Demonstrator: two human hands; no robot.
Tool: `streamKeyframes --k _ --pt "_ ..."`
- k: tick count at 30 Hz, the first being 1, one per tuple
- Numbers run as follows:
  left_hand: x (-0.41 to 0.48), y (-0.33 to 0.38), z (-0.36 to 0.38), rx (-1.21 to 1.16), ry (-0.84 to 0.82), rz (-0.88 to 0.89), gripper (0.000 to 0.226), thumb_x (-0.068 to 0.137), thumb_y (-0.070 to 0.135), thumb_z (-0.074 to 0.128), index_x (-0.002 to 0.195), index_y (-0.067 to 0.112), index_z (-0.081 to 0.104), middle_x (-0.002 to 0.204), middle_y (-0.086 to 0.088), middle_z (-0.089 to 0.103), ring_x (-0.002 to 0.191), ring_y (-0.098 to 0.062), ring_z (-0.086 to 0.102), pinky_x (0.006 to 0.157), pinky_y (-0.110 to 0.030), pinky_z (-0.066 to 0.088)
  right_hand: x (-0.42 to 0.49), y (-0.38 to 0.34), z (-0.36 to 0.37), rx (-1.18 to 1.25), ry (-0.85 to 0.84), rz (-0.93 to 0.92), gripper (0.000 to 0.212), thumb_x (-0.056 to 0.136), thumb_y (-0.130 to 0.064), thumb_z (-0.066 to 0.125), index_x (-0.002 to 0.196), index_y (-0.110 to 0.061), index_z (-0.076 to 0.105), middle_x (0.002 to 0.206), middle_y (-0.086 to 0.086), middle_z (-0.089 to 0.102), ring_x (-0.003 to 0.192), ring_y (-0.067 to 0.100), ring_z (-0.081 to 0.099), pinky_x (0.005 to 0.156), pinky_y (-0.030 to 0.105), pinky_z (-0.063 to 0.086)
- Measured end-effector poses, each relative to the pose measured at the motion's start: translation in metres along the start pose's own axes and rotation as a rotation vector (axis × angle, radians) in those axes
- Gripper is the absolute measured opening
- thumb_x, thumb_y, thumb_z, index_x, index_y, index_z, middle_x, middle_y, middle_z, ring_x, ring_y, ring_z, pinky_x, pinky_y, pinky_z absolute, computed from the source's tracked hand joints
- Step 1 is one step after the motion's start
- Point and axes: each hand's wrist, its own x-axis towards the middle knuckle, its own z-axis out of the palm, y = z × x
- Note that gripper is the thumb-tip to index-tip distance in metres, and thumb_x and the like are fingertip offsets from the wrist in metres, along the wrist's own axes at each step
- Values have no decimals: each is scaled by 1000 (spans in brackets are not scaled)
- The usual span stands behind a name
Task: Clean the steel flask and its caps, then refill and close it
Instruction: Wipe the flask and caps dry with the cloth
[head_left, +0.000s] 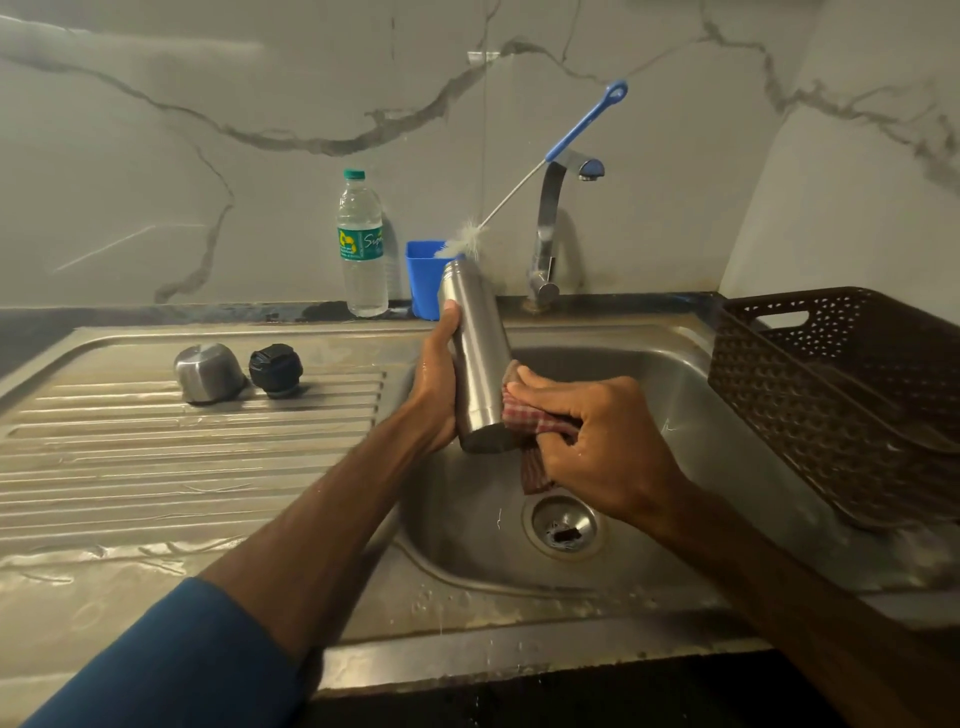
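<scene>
Steel flask (478, 353), just the one, is up over the sink basin (675, 405), tilted with its open mouth pointing away and its base toward the person. Left hand (434, 395) wraps round the body, thumb high near the shoulder. Right hand (597, 452) is curled tight on one red checked cloth (524, 415), pressing it against the flask's lower side. Brushed metal, plain, uncapped. Two caps sit well left of the left hand on the drainboard (156, 457): one steel cup cap (208, 371) and one black stopper (275, 370), side by side. Beyond the hands: one water bottle (361, 244), one blue cup (423, 280) holding one bottle brush (582, 127), one tap (550, 228). Right of the right hand, one brown basket (841, 405).
</scene>
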Motion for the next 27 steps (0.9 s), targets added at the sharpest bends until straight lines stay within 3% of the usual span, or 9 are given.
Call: streamKeyframes --k 3,6,8,13,19,24,27 --pt "-1 1 -1 -20 8 -18 63 99 65 50 128 9 58 86 -14 73 70 -25 74 64 -36 62 2 4 6 77 29 -20 57 74 2 58 128 -11 71 135 4 66 125 11 64 111 25 47" --pt "-5 -3 6 14 18 -7 68 98 64 52 136 8 56 98 -17 74 82 -28 74 78 -43 62 5 13 8 93 28 118 59 81 8 58 136 -12 65 140 2 63 133 12 58 116 28 42" --pt "-6 -3 9 18 22 10 69 98 65 51 138 8 56 99 -17 75 83 -28 74 77 -42 62 4 13 7 98 18 146 61 83 13 59 139 -11 61 143 1 60 136 13 56 118 25 38" --pt "-1 4 -3 -72 5 -33 61 100 64 45 112 7 62 71 -12 74 65 -24 73 65 -35 61 -1 0 16 223 -95 -130 61 80 16 53 132 -12 69 145 0 59 146 16 44 123 36 35" --pt "-13 0 11 -5 -55 -38 69 99 64 47 132 6 64 101 -17 77 84 -28 76 74 -39 62 12 13 9 470 -8 192 48 100 5 55 141 -20 63 153 -15 51 141 0 46 114 40 46" --pt "-11 4 6 -96 -99 -83 73 99 67 46 123 1 66 92 -17 76 80 -30 74 76 -41 61 1 -1 7 404 -149 -23 52 94 14 54 137 -13 66 152 -6 54 152 11 32 126 42 28" --pt "-14 5 8 -106 -158 -69 74 98 68 48 130 3 65 109 -19 75 96 -34 74 88 -48 59 11 9 6 423 -91 30 53 96 14 52 139 -14 64 154 -10 51 151 8 33 124 46 32"
